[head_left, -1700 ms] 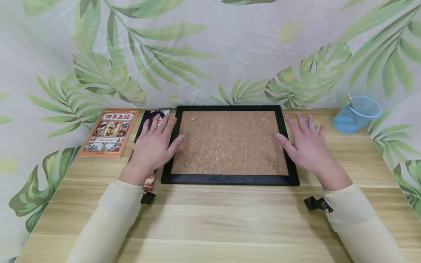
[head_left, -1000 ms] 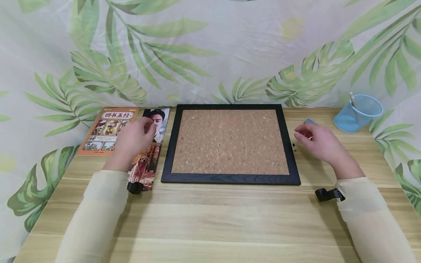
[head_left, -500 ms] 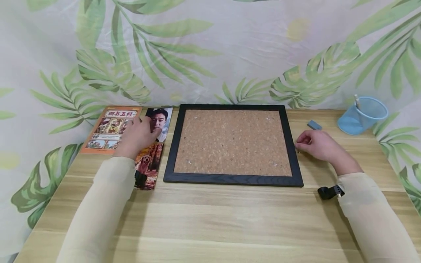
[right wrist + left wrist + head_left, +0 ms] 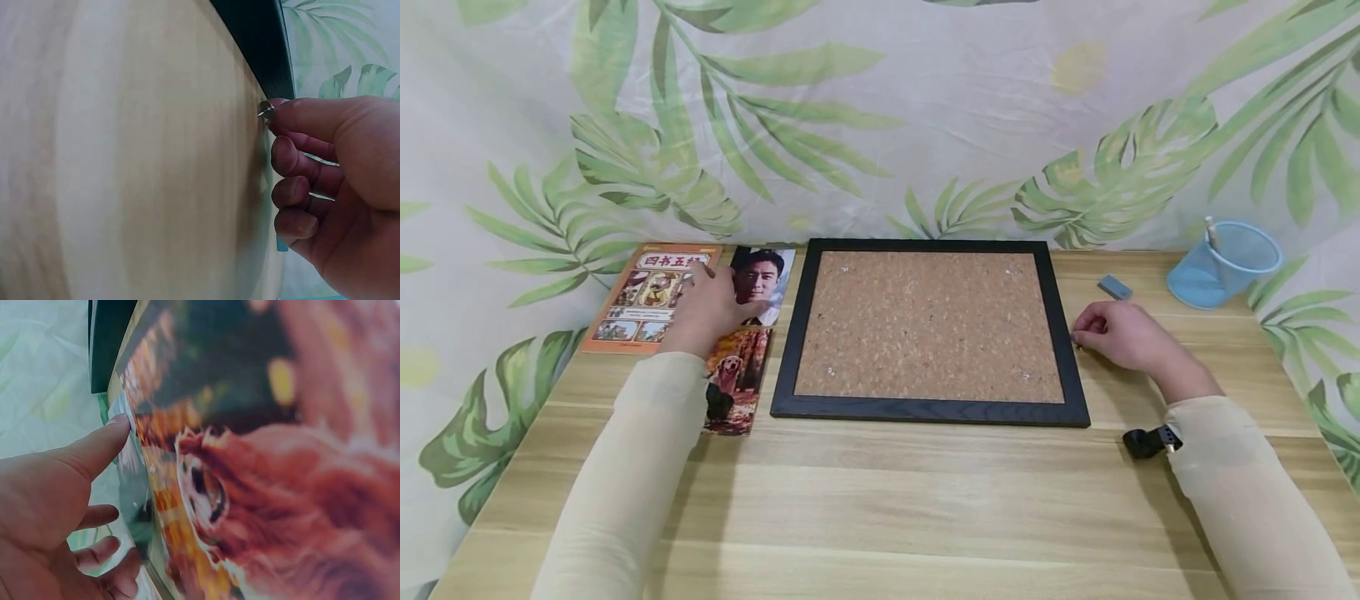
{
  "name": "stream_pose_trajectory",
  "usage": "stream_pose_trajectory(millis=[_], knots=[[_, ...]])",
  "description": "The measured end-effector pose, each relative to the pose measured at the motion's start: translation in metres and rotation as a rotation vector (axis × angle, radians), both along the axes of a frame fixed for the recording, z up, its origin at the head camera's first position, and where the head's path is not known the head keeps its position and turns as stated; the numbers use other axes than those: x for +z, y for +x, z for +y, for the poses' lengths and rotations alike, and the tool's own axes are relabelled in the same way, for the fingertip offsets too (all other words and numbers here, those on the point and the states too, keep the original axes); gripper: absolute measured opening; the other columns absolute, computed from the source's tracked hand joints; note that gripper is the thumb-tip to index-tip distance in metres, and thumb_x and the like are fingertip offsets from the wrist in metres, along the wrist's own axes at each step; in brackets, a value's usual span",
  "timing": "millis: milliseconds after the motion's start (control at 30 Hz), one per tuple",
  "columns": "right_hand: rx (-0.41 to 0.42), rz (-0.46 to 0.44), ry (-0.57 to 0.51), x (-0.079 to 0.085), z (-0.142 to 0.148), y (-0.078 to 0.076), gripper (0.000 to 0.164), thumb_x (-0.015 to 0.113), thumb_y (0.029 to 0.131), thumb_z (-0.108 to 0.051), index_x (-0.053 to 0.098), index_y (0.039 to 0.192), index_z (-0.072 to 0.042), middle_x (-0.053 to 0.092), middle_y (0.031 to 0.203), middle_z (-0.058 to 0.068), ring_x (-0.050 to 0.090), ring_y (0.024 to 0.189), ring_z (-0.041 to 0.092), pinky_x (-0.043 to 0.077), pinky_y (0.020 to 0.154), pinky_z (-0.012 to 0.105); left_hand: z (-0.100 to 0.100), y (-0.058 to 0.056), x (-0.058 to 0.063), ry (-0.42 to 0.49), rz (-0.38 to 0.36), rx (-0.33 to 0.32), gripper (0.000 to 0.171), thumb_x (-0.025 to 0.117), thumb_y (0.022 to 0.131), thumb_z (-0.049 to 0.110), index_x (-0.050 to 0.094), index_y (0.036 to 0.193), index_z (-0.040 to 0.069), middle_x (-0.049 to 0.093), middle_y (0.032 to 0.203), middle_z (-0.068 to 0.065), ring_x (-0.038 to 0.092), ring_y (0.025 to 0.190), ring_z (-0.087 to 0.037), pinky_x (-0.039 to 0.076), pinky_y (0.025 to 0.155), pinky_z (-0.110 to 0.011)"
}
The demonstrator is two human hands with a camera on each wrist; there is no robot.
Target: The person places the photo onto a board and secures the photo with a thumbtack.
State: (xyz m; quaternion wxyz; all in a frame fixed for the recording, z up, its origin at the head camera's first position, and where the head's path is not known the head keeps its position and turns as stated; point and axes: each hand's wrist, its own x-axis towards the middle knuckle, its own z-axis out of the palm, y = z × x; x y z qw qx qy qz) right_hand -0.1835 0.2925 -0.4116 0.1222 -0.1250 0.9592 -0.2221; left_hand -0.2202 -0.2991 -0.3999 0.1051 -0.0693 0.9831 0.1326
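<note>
In the head view my left hand (image 4: 703, 307) lies between an orange booklet (image 4: 625, 332) and a portrait photo (image 4: 769, 271), its thumb over the photo's lower part. The left wrist view has the thumb (image 4: 103, 447) at the edge of that photo and the other fingers loosely bent. Just below lies a photo of a golden dog (image 4: 749, 371), partly covered by the wrist camera. On the right, my right hand (image 4: 1123, 337) pinches a small metal thumbtack (image 4: 266, 111) between thumb and forefinger, close beside the black-framed corkboard (image 4: 925, 325).
A blue eraser (image 4: 1115, 287) rests behind the right hand. Farther right stands a blue mesh cup (image 4: 1217, 275) with a pencil (image 4: 1212, 233) in it. A leaf-patterned cloth (image 4: 850, 125) hangs along the table's back edge.
Both hands have come off the corkboard's sides, where they lay spread. The right has picked up a thumbtack; the left has settled between the booklet and the portrait photo.
</note>
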Motion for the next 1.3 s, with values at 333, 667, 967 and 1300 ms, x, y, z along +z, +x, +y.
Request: stream_pose_trajectory(millis=[333,667,967,1300], knots=[[-0.012,0.033,-0.028,-0.001,-0.003,0.001,0.015,0.067,0.106,-0.017,0.073,0.106,-0.002,0.071,0.091,0.009,0.061,0.084,0.02,0.048,0.077,0.037,-0.01,-0.002,-0.005,0.113,0.144,-0.034,0.064,0.069,0.105,0.027,0.046,0.152,-0.009,0.041,0.149,-0.045,0.042,0.136,-0.065,0.038,0.114,-0.073],[-0.073,0.125,-0.065,0.006,-0.004,0.006,0.017,0.066,0.106,-0.015,0.073,0.109,0.0,0.075,0.097,0.017,0.068,0.091,0.03,0.051,0.082,0.042,-0.013,0.015,0.007,0.249,0.306,-0.052,0.04,0.055,0.11,0.016,0.061,0.143,-0.007,0.057,0.14,-0.037,0.057,0.114,-0.048,0.046,0.094,-0.063],[-0.097,0.149,-0.103,0.008,-0.004,0.009,0.022,0.064,0.107,-0.014,0.072,0.118,0.003,0.075,0.106,0.024,0.069,0.097,0.036,0.051,0.083,0.044,-0.018,0.039,0.018,0.334,0.393,-0.032,0.042,0.052,0.113,0.022,0.065,0.145,-0.001,0.069,0.13,-0.03,0.066,0.096,-0.037,0.048,0.071,-0.034],[-0.09,0.199,-0.11,0.008,-0.006,0.011,0.019,0.064,0.107,-0.011,0.075,0.117,0.001,0.076,0.099,0.018,0.069,0.092,0.033,0.051,0.077,0.04,0.005,0.058,0.035,0.542,0.27,-0.077,0.046,0.062,0.11,0.025,0.062,0.152,0.006,0.072,0.121,-0.026,0.055,0.058,-0.01,0.045,0.047,-0.031]])
